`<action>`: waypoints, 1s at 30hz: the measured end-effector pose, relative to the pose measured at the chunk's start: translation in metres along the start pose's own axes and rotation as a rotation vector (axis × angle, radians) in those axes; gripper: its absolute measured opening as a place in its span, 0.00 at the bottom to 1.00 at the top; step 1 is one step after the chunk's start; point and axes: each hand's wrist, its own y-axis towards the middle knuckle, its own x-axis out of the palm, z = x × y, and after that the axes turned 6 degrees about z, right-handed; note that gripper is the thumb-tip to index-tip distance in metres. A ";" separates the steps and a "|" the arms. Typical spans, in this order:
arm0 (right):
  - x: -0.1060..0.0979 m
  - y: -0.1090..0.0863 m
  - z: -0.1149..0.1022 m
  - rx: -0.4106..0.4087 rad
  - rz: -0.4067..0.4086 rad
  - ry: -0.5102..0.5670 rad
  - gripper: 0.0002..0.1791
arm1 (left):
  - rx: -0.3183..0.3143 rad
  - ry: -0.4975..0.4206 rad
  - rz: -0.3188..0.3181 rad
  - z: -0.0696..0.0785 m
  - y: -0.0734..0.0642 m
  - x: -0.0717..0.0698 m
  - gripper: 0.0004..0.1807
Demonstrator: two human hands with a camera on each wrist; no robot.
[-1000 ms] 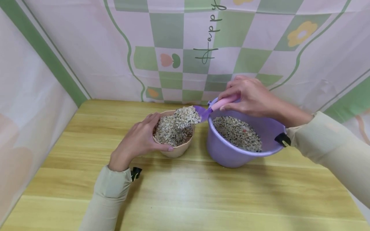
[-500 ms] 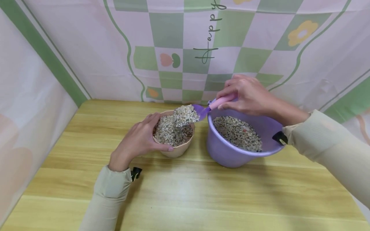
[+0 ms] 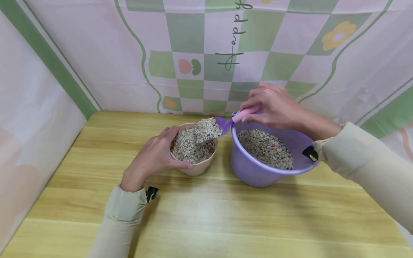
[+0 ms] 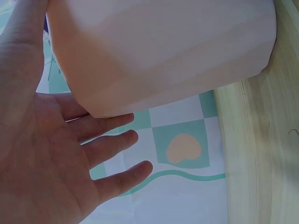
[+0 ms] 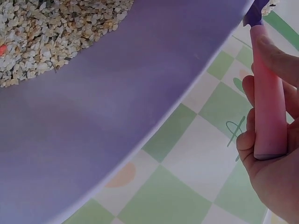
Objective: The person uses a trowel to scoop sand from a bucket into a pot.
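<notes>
My left hand grips the rim of a small beige pot, thumb on the near side and fingers round the far side. In the left wrist view the other fingers spread loosely under the pot's wall. Pale gravel fills much of the pot. With my right hand I hold a small trowel by its pink handle. Its purple blade tilts down to the left over the pot's rim, with a heap of gravel on it. The heap hides part of the pot's far rim.
A lilac bucket partly filled with gravel, one red bit among it, stands right of the pot, under my right wrist. The wooden table ends at a checked green and white cloth wall behind.
My right hand and the trowel have shifted slightly left, bringing the heaped blade a little further over the pot. My left hand, the pot and the bucket stay where they were.
</notes>
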 end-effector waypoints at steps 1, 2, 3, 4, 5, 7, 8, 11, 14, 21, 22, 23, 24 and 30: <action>0.000 0.000 0.000 -0.001 -0.002 -0.002 0.14 | -0.003 0.001 -0.001 0.000 0.000 0.000 0.68; 0.000 0.000 0.000 0.000 -0.002 -0.004 0.14 | -0.006 0.003 -0.002 0.000 0.000 -0.001 0.68; 0.000 0.001 0.000 -0.003 -0.002 -0.007 0.14 | -0.007 0.003 -0.003 0.000 0.000 -0.001 0.68; 0.000 0.001 0.000 -0.003 -0.003 -0.010 0.14 | -0.009 0.004 -0.004 0.000 0.000 -0.001 0.68; 0.000 0.001 0.000 -0.003 -0.004 -0.011 0.14 | -0.009 0.004 -0.004 0.000 0.000 -0.001 0.68; 0.000 0.001 -0.001 -0.007 -0.003 -0.016 0.14 | -0.004 0.002 0.000 0.000 -0.001 -0.001 0.68; 0.000 0.002 -0.001 -0.009 -0.002 -0.017 0.14 | -0.002 -0.001 0.003 0.000 -0.001 -0.001 0.67; 0.000 0.003 -0.001 -0.017 -0.005 -0.026 0.13 | 0.008 -0.007 0.011 0.000 -0.001 -0.001 0.66; 0.000 0.003 -0.002 -0.022 -0.012 -0.036 0.13 | 0.011 -0.010 0.011 -0.001 -0.001 -0.001 0.66; 0.001 0.005 -0.004 -0.037 -0.006 -0.056 0.13 | 0.014 -0.007 0.009 -0.001 -0.001 -0.001 0.66; 0.001 0.006 -0.005 -0.044 -0.004 -0.060 0.13 | 0.015 -0.008 0.009 -0.001 -0.001 -0.001 0.66; 0.001 0.006 -0.005 -0.051 -0.003 -0.064 0.13 | 0.014 -0.008 0.009 -0.001 -0.001 -0.001 0.66; 0.000 0.006 -0.005 -0.059 0.001 -0.071 0.13 | 0.015 -0.010 0.009 -0.001 -0.001 -0.001 0.66; 0.000 0.005 -0.008 -0.090 0.013 -0.129 0.13 | 0.013 -0.023 0.011 -0.001 -0.001 0.000 0.66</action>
